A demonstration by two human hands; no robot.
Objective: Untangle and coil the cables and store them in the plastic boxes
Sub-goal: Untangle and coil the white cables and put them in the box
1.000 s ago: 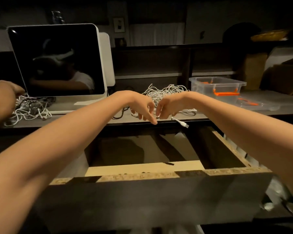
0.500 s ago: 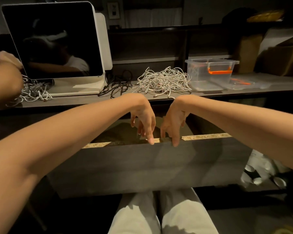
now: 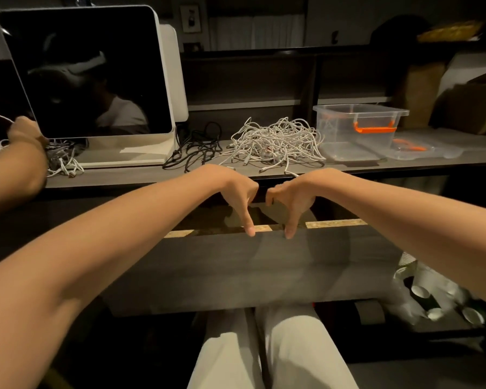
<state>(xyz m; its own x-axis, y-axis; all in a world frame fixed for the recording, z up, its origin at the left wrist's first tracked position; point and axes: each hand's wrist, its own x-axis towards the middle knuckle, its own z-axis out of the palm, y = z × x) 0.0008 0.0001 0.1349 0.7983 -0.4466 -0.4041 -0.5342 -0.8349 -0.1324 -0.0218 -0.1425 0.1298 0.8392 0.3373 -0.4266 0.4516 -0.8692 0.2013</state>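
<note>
A tangle of white cables point(image 3: 275, 141) lies on the desk, with a smaller heap of black cables point(image 3: 197, 147) to its left. A clear plastic box point(image 3: 359, 127) with an orange clip stands right of the white tangle, its lid point(image 3: 421, 148) lying beside it. My left hand point(image 3: 236, 192) and my right hand point(image 3: 295, 195) hang side by side below the desk edge. Each has its index finger stretched down onto the top edge of the drawer front point(image 3: 250, 265). Neither hand holds a cable.
A white-framed screen point(image 3: 87, 71) stands at the back left. Another person's hand point(image 3: 26, 130) works at more white cables point(image 3: 62, 161) on the far left. Paper cups point(image 3: 432, 293) sit low on the right. My knees are under the drawer.
The drawer has slid from wide open to nearly closed. Both my hands came off the desk edge onto the drawer front. The view has tilted down.
</note>
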